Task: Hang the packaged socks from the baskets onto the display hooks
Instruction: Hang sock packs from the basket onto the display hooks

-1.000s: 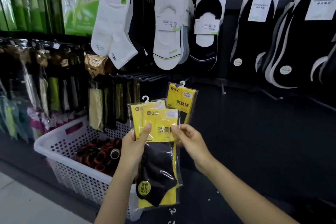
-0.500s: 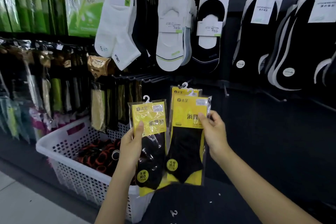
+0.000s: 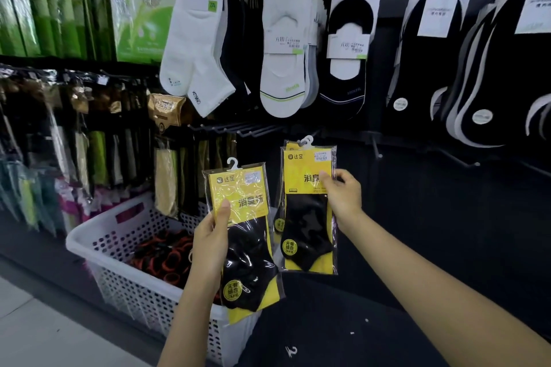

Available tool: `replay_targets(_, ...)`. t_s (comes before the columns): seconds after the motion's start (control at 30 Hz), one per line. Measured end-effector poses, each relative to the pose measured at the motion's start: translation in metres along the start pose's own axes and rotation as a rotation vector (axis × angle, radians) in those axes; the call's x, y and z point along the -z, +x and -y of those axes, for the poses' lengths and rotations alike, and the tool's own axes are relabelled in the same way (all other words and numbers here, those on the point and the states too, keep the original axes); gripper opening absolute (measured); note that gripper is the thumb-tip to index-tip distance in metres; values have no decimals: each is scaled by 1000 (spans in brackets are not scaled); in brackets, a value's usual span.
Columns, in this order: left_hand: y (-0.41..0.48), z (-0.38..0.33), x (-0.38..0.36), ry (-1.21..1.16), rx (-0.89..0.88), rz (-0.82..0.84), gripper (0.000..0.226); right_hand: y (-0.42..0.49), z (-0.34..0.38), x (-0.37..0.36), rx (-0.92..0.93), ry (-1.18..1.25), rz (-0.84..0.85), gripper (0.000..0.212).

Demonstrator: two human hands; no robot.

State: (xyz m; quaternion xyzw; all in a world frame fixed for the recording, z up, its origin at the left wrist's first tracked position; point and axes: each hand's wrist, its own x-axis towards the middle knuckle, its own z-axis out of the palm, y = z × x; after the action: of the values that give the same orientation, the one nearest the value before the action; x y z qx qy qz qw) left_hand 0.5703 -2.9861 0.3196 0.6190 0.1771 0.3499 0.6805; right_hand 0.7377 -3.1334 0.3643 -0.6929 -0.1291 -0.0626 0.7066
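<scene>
The left hand [image 3: 213, 235] grips one yellow-carded pack of black socks [image 3: 244, 247] by its left edge. Its thumb is pressed on the front of the card and its fingers are hidden behind, and the pack is upright with its white hanger loop at the top. Just to the right and a little higher, the right hand [image 3: 343, 197] pinches a second pack [image 3: 307, 217] near its right edge, thumb on the yellow card. That pack is raised toward the dark wall panel, below the row of bare display hooks [image 3: 238, 129]. Whether its loop sits on a hook cannot be told. The edge of a third matching pack [image 3: 279, 219] peeks out directly behind the second. The two held packs are close side by side but do not touch. A white perforated basket [image 3: 98, 235] stands low on the left, behind the left forearm, with red-and-black items inside. Above the hooks hang white ankle socks [image 3: 193, 48] and low-cut pairs.
</scene>
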Motion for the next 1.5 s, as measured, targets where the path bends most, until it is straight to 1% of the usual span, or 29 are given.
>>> replay_targets(0.1, -4, 0, -7, 28, -20, 27, 22, 7, -8, 3, -129, 7, -112, 20)
replay_targets(0.2, -6, 1, -10, 22, -26, 31, 21, 4, -18, 12, -198, -22, -208, 18)
replay_targets(0.27, -5, 4, -11, 23, -24, 47, 19, -5, -22, 19, -207, -21, -208, 18)
replay_targets(0.33, -5, 5, -13, 31, -19, 71, 17, -19, -22, 22, -187, 0, -101, 20)
replay_targets(0.47, -11, 6, -26, 62, -25, 132, 15, -54, -12, 18, -142, 42, 281, 28)
replay_targets(0.53, -14, 8, -32, 46, -32, 167, 22, -68, -8, 16, -141, 66, 447, 29)
replay_targets(0.6, -17, 10, -38, 16, -34, 203, 31, -78, -8, 15, -127, 93, 521, 26)
replay_targets(0.67, -20, 12, -44, -23, -24, 227, 39, -83, -9, 15, -77, 125, 488, 17)
replay_targets(0.73, -23, 14, -50, -50, -34, 257, 43, -85, -9, 16, -20, 170, 398, 11)
replay_targets(0.83, -24, 16, -55, -64, -68, 279, 41, -81, -6, 22, 43, 176, 191, 12)
replay_targets(0.9, -24, 17, -58, -49, -69, 298, 45, -73, -2, 25, 64, 151, 80, 13)
replay_targets(1.0, -25, 19, -62, -40, -62, 328, 45, -62, 6, 24, 95, 87, 45, 13)
replay_targets(1.07, -25, 20, -63, -51, -53, 323, 43, -56, 8, 19, 115, 28, 45, 18)
replay_targets(1.17, -24, 25, -60, -63, -37, 319, 54, -47, 8, 10, 138, -6, 48, 19)
replay_targets(1.27, -21, 34, -56, -47, -14, 299, 49, -36, 3, 1, 64, -29, 46, 20)
replay_targets(1.33, -18, 43, -55, -34, 7, 288, 54, -29, 0, -3, -20, 12, 29, 22)
replay_targets(1.43, -20, 60, -52, -1, 43, 248, 42, -26, -4, -4, -158, 64, 0, 31)
replay_targets(1.5, -26, 72, -48, 45, 59, 220, 39, -30, -12, 3, -183, 66, -20, 26)
